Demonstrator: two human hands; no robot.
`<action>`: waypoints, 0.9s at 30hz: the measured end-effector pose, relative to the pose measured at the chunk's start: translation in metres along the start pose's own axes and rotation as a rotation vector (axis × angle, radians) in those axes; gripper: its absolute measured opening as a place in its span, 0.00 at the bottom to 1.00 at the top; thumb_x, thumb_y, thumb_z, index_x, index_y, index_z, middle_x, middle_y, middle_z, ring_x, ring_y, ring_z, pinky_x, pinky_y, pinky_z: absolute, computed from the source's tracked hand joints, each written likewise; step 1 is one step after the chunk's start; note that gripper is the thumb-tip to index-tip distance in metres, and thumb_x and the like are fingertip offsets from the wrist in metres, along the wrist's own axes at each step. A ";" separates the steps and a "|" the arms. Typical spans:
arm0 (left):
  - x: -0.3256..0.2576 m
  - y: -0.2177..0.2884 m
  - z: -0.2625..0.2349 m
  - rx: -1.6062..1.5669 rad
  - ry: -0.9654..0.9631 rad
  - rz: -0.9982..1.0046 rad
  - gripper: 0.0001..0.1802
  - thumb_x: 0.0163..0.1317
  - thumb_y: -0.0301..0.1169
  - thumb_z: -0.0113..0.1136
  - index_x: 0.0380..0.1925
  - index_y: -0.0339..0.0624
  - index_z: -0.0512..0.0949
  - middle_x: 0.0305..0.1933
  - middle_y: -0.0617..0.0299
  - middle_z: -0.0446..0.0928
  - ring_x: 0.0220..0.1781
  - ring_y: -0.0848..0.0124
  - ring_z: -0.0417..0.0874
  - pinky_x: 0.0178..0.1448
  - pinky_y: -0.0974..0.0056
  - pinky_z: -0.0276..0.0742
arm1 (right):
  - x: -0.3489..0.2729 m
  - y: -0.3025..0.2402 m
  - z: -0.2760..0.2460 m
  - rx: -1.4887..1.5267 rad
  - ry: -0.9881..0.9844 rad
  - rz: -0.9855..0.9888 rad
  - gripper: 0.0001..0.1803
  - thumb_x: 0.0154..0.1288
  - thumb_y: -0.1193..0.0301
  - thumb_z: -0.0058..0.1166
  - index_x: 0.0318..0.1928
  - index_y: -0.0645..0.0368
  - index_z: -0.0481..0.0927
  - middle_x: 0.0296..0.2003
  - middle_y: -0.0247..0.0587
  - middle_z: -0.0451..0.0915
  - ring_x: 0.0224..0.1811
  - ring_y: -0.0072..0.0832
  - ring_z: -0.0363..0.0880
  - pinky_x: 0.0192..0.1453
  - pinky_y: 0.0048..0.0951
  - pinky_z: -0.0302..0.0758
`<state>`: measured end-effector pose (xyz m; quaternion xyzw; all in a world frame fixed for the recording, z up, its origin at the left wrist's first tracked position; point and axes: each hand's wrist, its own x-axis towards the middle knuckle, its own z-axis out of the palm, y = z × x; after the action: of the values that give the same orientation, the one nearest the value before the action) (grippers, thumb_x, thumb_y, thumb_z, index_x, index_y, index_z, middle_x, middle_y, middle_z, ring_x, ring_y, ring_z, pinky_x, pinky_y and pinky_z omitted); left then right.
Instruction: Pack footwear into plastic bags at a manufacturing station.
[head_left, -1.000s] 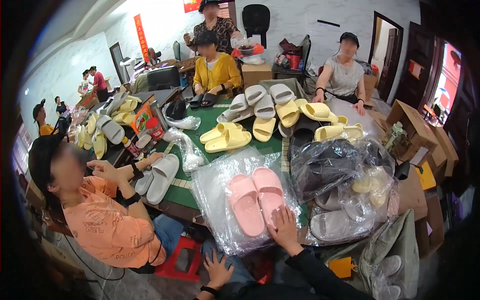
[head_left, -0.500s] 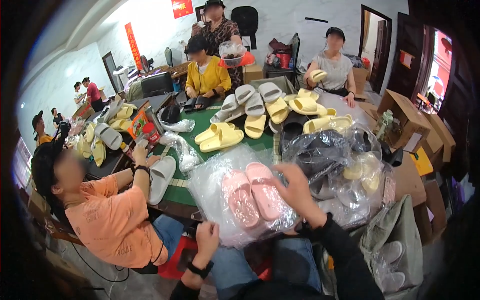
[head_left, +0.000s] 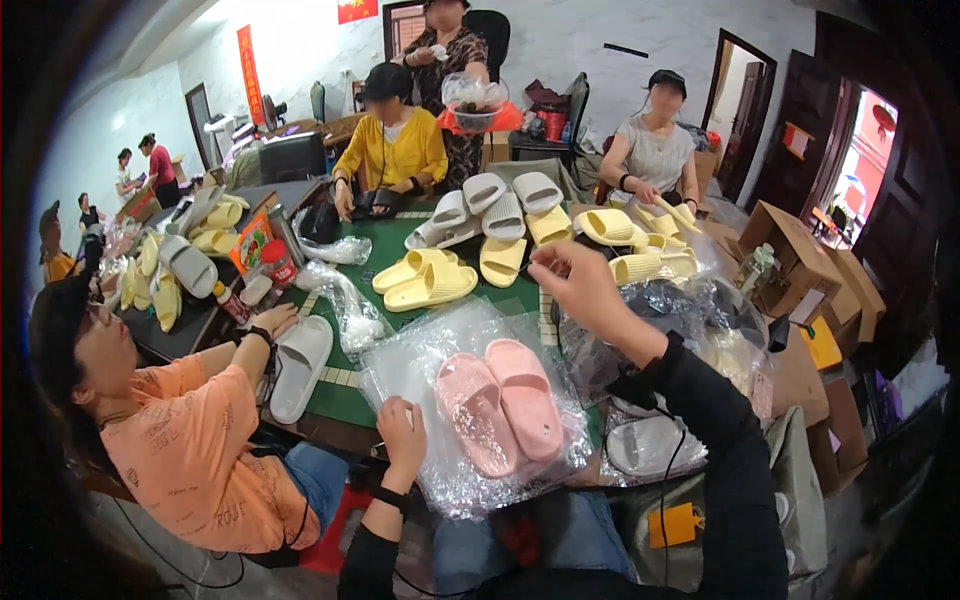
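Observation:
A pair of pink slippers (head_left: 498,405) lies side by side on a sheet of clear bubble wrap (head_left: 430,350) at the near edge of the green table (head_left: 340,400). My left hand (head_left: 402,432) rests on the wrap's near left edge, fingers curled on the plastic. Raised above the table, my right hand (head_left: 583,286) has its fingers apart and nothing in it, beyond the pink pair and near several yellow slippers (head_left: 425,281).
A person in an orange shirt (head_left: 190,450) sits at my left holding a grey slipper (head_left: 299,365). Three other people sit or stand at the far side. Grey slippers (head_left: 497,200), bagged dark slippers (head_left: 660,320) and cardboard boxes (head_left: 800,260) crowd the right.
My right hand has lifted off the pink slippers and risen toward the middle of the table. My left hand has come up from below onto the bubble wrap's edge.

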<state>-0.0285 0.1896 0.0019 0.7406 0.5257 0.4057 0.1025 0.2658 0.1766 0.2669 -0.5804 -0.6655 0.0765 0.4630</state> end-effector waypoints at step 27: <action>0.017 -0.028 0.022 0.242 -0.298 -0.275 0.23 0.60 0.37 0.52 0.54 0.39 0.71 0.66 0.43 0.61 0.68 0.46 0.58 0.69 0.43 0.51 | 0.231 0.106 0.012 -0.437 0.145 0.021 0.07 0.54 0.67 0.60 0.30 0.57 0.83 0.31 0.43 0.74 0.42 0.43 0.73 0.45 0.39 0.70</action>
<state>-0.0303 0.2229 -0.0204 0.7206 0.6457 0.2079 0.1439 0.3548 0.4097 0.3142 -0.6776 -0.6253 -0.1064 0.3722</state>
